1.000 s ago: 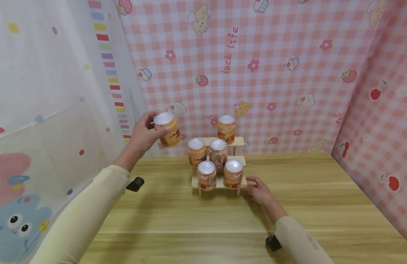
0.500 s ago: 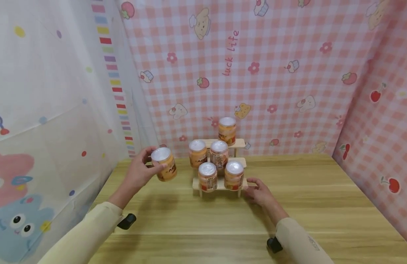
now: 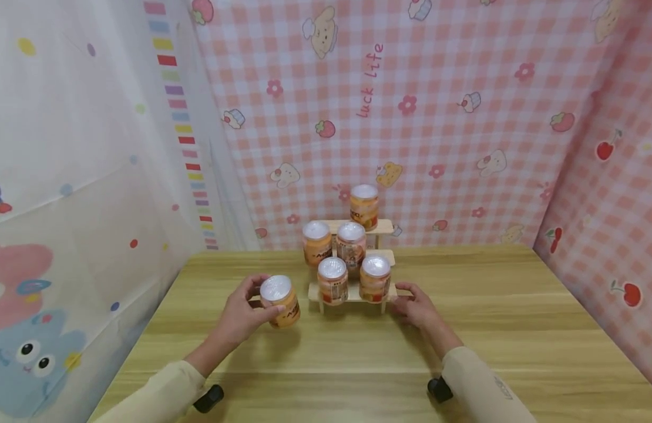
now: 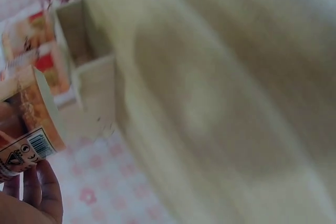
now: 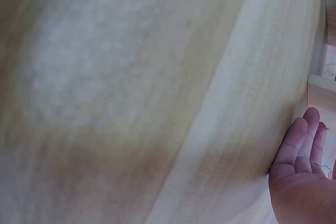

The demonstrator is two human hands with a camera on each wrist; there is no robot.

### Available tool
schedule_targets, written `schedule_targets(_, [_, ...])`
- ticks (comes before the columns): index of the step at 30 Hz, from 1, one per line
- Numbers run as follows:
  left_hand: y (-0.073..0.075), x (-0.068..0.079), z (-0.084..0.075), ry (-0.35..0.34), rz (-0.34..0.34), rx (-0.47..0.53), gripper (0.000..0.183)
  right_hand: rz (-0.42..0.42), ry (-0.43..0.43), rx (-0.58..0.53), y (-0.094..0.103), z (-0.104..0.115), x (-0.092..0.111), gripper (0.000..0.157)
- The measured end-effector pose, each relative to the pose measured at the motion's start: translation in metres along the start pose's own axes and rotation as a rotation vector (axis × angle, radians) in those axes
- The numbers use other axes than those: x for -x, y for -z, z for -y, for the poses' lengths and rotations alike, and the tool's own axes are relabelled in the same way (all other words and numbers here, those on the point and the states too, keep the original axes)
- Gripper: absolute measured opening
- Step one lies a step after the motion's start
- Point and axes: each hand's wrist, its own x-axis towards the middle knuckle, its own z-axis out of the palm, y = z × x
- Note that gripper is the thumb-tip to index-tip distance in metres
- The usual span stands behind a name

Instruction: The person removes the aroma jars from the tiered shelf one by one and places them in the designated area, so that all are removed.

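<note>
In the head view my left hand [image 3: 244, 312] grips an orange can [image 3: 286, 310] with a silvery lid, slightly tilted, low over the table left of a small three-tier wooden stand [image 3: 353, 295]. The left wrist view shows the barcode side of this can [image 4: 23, 124] with fingers below it. One can [image 3: 364, 210] stands on the top tier, at the right. Two cans [image 3: 316, 248] share the middle tier, and two more cans [image 3: 333, 286] the bottom one. My right hand [image 3: 418, 306] touches the right end of the bottom tier, its fingers nearly straight in the right wrist view.
The stand is on a wood-grain table [image 3: 490, 329], near its back edge. Behind it hangs a pink checked cloth [image 3: 437, 135], with a similar cloth along the right side. A white patterned sheet [image 3: 109, 176] hangs at the left.
My left hand has brought the can down from beside the top tier to low over the table, left of the bottom tier. The right hand stays at the stand.
</note>
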Motion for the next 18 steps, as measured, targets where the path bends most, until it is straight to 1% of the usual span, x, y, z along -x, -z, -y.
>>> schedule_targets(3, [-0.008,0.006,0.007,0.005,-0.003,0.005,0.062,0.000,-0.003,-0.003,0.001,0.001,-0.001,0.045])
schedule_targets(7, [-0.018,0.012,0.013,0.004,0.005,0.005,0.061,0.000,-0.006,-0.005,0.001,0.002,-0.001,0.046])
schedule_targets(11, [-0.028,0.017,0.017,0.027,0.016,0.003,0.061,0.002,-0.002,-0.008,0.001,0.003,0.001,0.047])
schedule_targets(14, [-0.035,0.020,0.020,0.032,0.026,0.004,0.061,0.005,0.004,-0.009,0.000,0.004,0.002,0.047])
schedule_targets(18, [-0.043,0.020,0.023,0.016,0.042,0.018,0.061,0.005,0.007,-0.010,0.000,0.005,0.003,0.046])
